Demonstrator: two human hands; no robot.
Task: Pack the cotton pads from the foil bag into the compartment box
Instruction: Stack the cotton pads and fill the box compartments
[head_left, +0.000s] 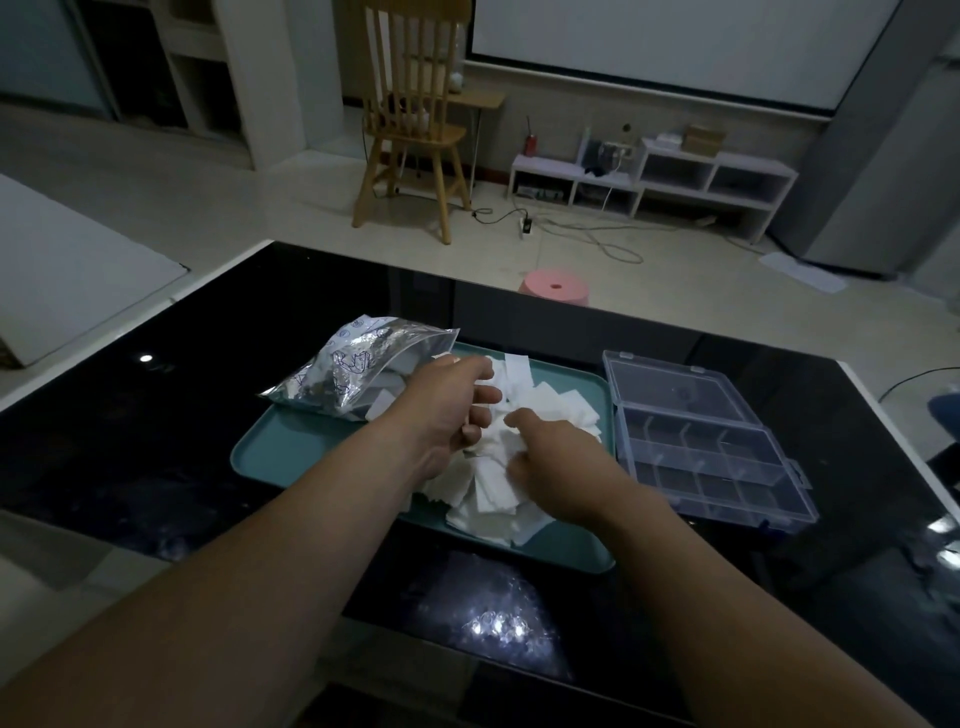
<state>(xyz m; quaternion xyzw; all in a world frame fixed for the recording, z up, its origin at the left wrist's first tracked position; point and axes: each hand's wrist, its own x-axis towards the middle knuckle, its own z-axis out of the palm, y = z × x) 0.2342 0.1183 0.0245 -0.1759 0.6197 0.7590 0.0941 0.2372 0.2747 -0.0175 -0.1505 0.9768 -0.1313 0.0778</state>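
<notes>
A flat teal rectangular plastic tray (291, 452) lies in the middle of the glossy black worktop (130, 457), and everything else is placed here against that tray. On its far left corner rests the crinkled silver foil bag (348, 374), lying on its side with its open mouth turned toward the tray's centre and a few white pads still showing inside it. A loose heap of square white cotton pads (493, 499) covers the tray's middle and right part, spilling from the bag's mouth down to the tray's near edge. The left hand (452, 405) is over the heap near the tray's centre, its fingers curled into a narrow grip; it touches the pads, but whether it is pinching any cannot be told. The right hand (556, 457) is just beside it, knuckles up, fingers bent down into the pile, and its grip is hidden from view. Just beside the tray's right edge sits the clear plastic compartment box (722, 457), its hinged lid thrown open toward the far side; no pads can be made out in its divided cells. Beyond the tray's far edge, on the floor past the worktop, stand a round pink plastic stool (556, 288) and a light wooden spindle-back chair (410, 124)
</notes>
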